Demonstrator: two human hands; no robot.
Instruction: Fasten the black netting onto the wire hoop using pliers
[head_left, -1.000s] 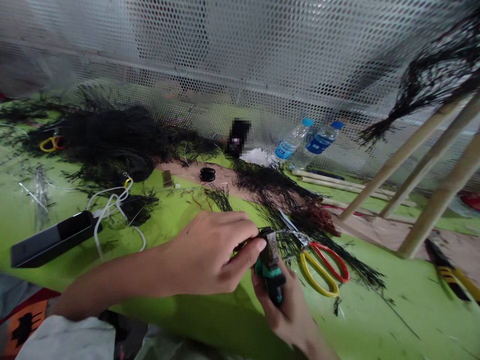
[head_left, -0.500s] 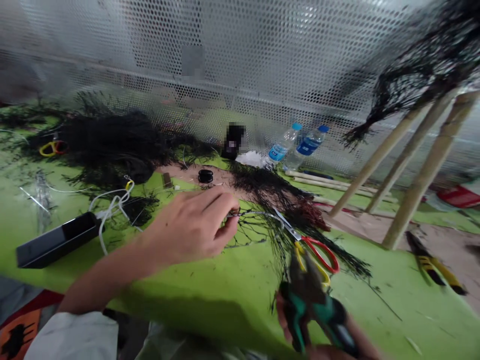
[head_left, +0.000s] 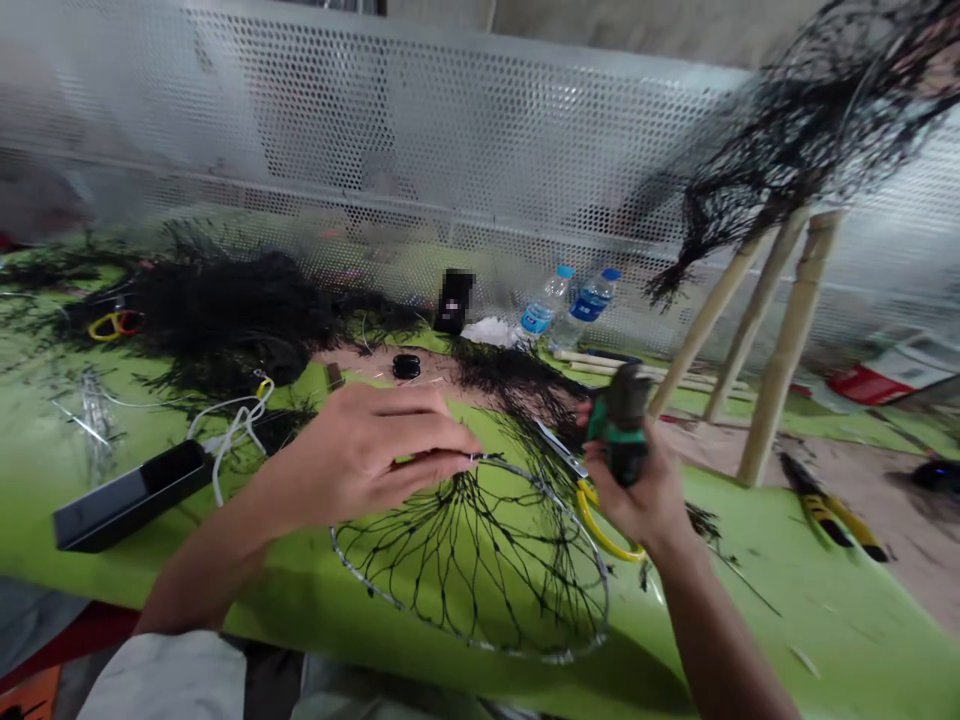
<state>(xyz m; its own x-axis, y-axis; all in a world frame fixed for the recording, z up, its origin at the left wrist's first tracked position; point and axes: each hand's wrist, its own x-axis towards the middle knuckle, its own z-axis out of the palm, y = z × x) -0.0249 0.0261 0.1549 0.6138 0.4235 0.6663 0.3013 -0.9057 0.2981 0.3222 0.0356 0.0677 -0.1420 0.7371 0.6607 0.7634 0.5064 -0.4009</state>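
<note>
The person's left hand point(head_left: 367, 455) pinches the rim of a wire hoop point(head_left: 480, 560) between thumb and fingertips, at the hoop's upper left edge. The hoop is strung across with black net, whose strands fan out from the pinched spot toward the far rim. It is held over the near part of the green table point(head_left: 757, 590), tilted, with its lower edge reaching toward the table's front edge.

The right hand point(head_left: 637, 490) is closed around the green handles of pliers point(head_left: 621, 425), held upright with the dark, blurred head pointing up. The hand is just to the right of the hoop, close to its rim but not clearly touching it.

Behind the right hand lie scissors point(head_left: 592, 505) with yellow handles, blades pointing up and left; the hand covers much of them. A heap of black netting point(head_left: 225, 305) spreads over the left and middle of the table, with a second pair of yellow-handled scissors point(head_left: 112, 325) at its left edge. A dark flat box point(head_left: 127, 495) lies near the left forearm, with a white cable point(head_left: 232, 425) coiled beside it. Two water bottles point(head_left: 562, 305) with blue caps stand at the back against a perforated metal screen point(head_left: 450, 140). To the right, three bamboo poles point(head_left: 757, 330) lean upward, carrying more black netting at their tops. Yellow-handled pliers point(head_left: 829, 505) lie on the table well to the right
</note>
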